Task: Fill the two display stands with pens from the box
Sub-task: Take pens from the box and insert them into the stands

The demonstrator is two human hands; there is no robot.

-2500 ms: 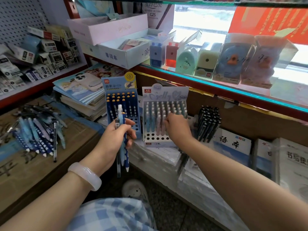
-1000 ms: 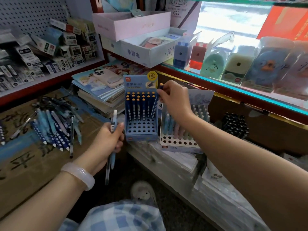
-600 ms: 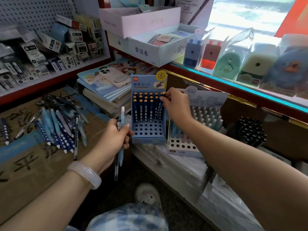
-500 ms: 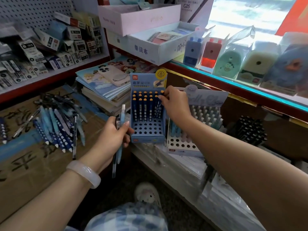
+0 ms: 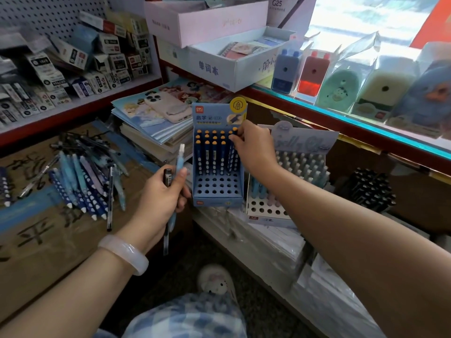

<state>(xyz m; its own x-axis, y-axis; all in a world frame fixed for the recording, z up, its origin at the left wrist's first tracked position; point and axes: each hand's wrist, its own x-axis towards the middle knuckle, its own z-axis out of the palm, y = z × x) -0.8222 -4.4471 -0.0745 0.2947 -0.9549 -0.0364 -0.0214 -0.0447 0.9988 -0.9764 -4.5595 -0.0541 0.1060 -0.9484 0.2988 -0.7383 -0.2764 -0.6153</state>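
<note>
A blue display stand (image 5: 217, 200) stands on the low shelf, its back rows filled with dark blue pens with orange caps. To its right stands a white display stand (image 5: 262, 212) holding pastel pens. My right hand (image 5: 253, 145) pinches the top of a dark blue pen at the right side of the blue stand. My left hand (image 5: 162, 193) grips a light blue pen (image 5: 179, 157) and a clear black-tipped pen together, upright, left of the blue stand. Several loose blue pens (image 5: 80, 184) lie on the cardboard box (image 5: 36, 242) at the left.
A stack of notebooks with a phone (image 5: 168, 106) on top sits behind the blue stand. A holder of black pens (image 5: 368, 189) stands at the right. Small boxes fill the left shelf; pencil sharpeners line the glass shelf above. My shoe (image 5: 214, 280) is on the floor.
My right hand left the white stand and moved to the blue stand, where it lowers a dark blue pen into the right column. My left hand holds fewer pens than before.
</note>
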